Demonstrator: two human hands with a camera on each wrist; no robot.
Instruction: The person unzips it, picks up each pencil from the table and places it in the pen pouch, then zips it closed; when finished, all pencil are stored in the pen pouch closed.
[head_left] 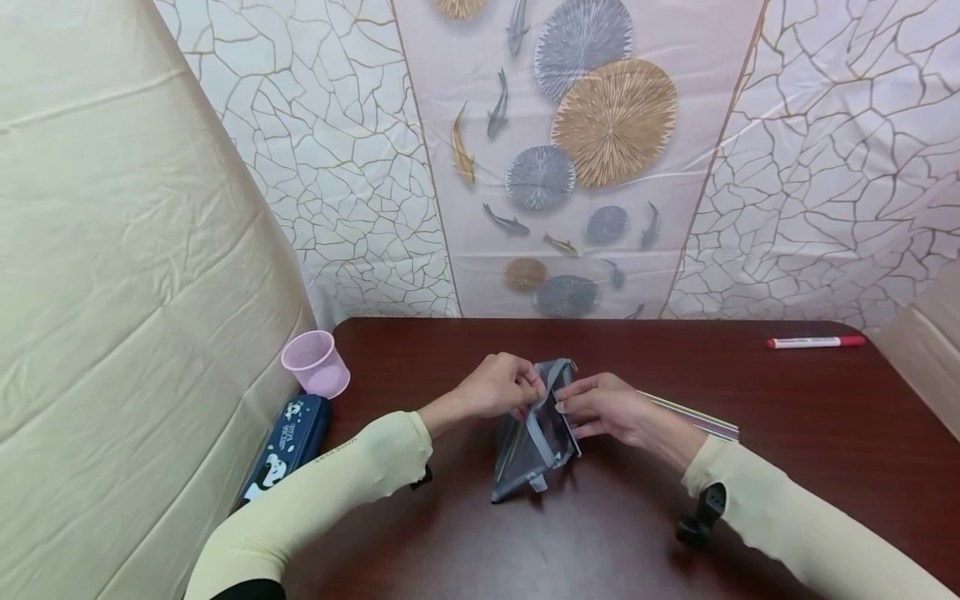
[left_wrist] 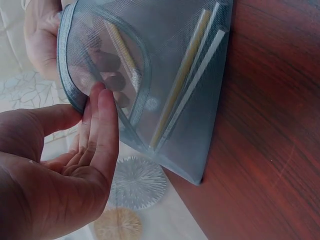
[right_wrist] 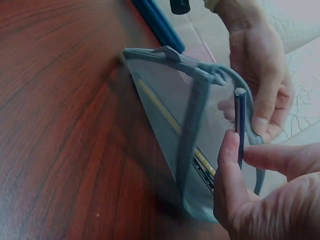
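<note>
A grey mesh zip pouch (head_left: 519, 460) stands tilted on the table, its mouth spread apart. My left hand (head_left: 497, 386) pinches the rim of its mouth between thumb and fingers. At the opening, my right hand (head_left: 613, 408) holds a dark blue pencil (right_wrist: 241, 112) between thumb and fingers, as the right wrist view shows. Through the mesh in the left wrist view I see a yellowish pencil (left_wrist: 186, 75) and a pale one (left_wrist: 196, 87) lying inside. Whether the blue pencil's lower end is inside the pouch is hard to tell.
Several thin striped pencils (head_left: 701, 417) lie on the brown table (head_left: 420, 350) behind my right wrist. A red-and-white marker (head_left: 816, 342) is at the far right. To the left are a pink cup (head_left: 318, 367), tilted, and a dark blue pencil case (head_left: 288, 446).
</note>
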